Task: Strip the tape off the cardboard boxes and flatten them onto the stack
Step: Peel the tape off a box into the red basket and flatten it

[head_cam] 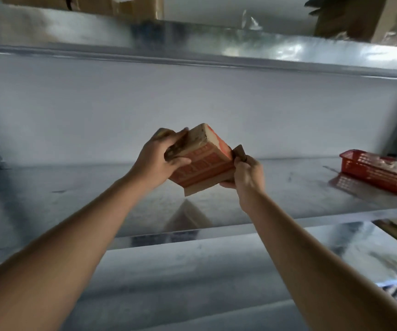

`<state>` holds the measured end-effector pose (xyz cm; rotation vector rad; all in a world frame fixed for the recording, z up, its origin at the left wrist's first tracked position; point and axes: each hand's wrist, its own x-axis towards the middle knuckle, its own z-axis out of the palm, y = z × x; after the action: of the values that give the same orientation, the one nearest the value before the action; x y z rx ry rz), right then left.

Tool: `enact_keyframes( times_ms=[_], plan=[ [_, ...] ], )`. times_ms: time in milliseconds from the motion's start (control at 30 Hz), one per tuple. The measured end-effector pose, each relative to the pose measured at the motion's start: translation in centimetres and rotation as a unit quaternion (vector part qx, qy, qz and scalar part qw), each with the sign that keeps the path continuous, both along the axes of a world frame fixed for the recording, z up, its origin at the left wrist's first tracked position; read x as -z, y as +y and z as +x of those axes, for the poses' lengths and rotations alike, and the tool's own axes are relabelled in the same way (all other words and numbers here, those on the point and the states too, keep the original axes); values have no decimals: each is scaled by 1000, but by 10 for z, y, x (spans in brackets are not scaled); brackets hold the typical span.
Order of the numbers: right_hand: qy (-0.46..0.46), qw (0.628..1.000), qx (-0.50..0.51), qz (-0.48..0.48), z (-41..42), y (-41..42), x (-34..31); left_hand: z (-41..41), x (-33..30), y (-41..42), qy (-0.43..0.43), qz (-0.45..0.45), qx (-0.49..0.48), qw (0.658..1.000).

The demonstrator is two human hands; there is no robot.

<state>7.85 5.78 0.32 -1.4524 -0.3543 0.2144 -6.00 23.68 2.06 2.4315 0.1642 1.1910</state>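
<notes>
A person's two bare arms reach forward over a shiny metal shelf point(78, 201). The left hand point(159, 158) grips the upper left end of a small orange-printed cardboard box point(204, 161), fingers point(179, 162) curled round it. The box is held tilted in the air above the shelf, with its shape intact and one bottom flap hanging loose. The right hand point(246, 174) grips the lower right corner, pinching what looks like a brown strip of tape point(240, 151), though blur leaves this uncertain. Judging from this, stripping is under way; flattening and stacking remain. Far right sits a red plastic mesh basket point(378, 172). No stack is in sight.
</notes>
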Motion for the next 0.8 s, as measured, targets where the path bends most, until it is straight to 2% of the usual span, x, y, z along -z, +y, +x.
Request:
enact_keyframes(
  times_ms=[200,300,467,800],
  plan=[
    [75,992,-38,95,62,-61,9,70,-6,-71,-44,-12,43,998],
    [125,985,-26,118,89,-78,13,99,-16,-89,-20,15,37,999],
    [146,982,-2,117,134,-91,22,147,-26,-103,51,57,47,996],
    [79,992,11,-98,220,-88,36,225,-15,-90,156,68,79,982]
  ],
)
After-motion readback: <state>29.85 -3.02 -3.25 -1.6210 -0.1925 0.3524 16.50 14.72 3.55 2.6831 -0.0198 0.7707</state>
